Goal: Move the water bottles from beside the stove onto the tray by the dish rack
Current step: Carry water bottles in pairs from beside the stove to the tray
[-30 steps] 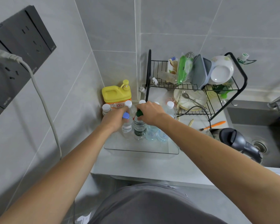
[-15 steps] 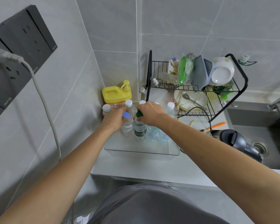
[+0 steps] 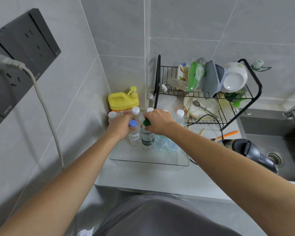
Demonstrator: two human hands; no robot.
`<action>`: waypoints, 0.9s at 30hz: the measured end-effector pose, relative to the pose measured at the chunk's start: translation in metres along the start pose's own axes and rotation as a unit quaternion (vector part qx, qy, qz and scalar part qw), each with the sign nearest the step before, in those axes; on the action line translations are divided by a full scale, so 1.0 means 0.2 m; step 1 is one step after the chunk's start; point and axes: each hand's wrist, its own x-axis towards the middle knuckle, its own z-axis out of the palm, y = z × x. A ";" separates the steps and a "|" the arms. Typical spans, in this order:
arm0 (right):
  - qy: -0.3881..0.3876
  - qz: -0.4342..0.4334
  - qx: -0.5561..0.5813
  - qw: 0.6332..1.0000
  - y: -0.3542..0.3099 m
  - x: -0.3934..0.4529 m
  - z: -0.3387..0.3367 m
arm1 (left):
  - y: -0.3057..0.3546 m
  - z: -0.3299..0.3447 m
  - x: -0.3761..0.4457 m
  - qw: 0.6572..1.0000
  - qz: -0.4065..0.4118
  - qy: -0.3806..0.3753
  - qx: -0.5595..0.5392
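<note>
A clear tray (image 3: 148,159) sits on the counter left of the dish rack, and several water bottles stand at its back. My left hand (image 3: 120,126) grips the neck of a blue-capped bottle (image 3: 134,135). My right hand (image 3: 157,120) grips the neck of a green-capped bottle (image 3: 147,139) right beside it. Both bottles stand upright in the tray. White-capped bottles (image 3: 179,115) stand behind and to the right, partly hidden by my hands. Two pale blue bottles (image 3: 166,143) stand right of the green-capped one.
A yellow detergent jug (image 3: 123,100) stands in the corner behind the tray. The black dish rack (image 3: 209,96) holds bowls and plates. A dark kettle (image 3: 247,149) sits by the sink (image 3: 271,145). A white cord (image 3: 46,108) hangs down the left wall.
</note>
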 end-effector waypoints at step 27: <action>0.190 0.101 0.086 0.973 0.02 -0.33 -0.08 | 0.29 -0.11 -0.14 0.964 0.076 0.248 -0.051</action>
